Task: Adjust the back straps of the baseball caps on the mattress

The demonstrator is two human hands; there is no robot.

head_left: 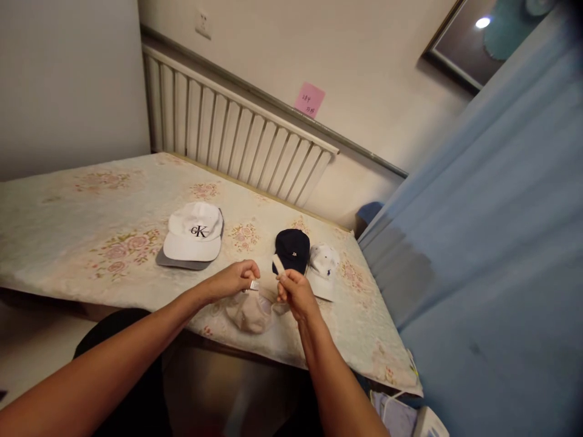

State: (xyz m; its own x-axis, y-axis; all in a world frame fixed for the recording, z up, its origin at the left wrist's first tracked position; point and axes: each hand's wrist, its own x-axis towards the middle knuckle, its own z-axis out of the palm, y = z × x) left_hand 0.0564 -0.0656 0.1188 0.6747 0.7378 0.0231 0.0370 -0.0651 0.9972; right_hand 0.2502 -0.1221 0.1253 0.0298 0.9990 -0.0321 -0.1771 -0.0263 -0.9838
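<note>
Beige cap (252,312) lies at the near edge of the table (68,243), its strap (277,263) pinched in the right hand (295,292) and its buckle (254,284) in the left hand (234,279). Behind sit a navy cap (292,249), a white cap (194,232) and a pale cap (322,267).

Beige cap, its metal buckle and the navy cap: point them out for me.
beige cap (252,314), head view, on its crown.
metal buckle (254,284), head view, on the clasp at the left hand's fingertips.
navy cap (291,247), head view, on its crown.
</note>
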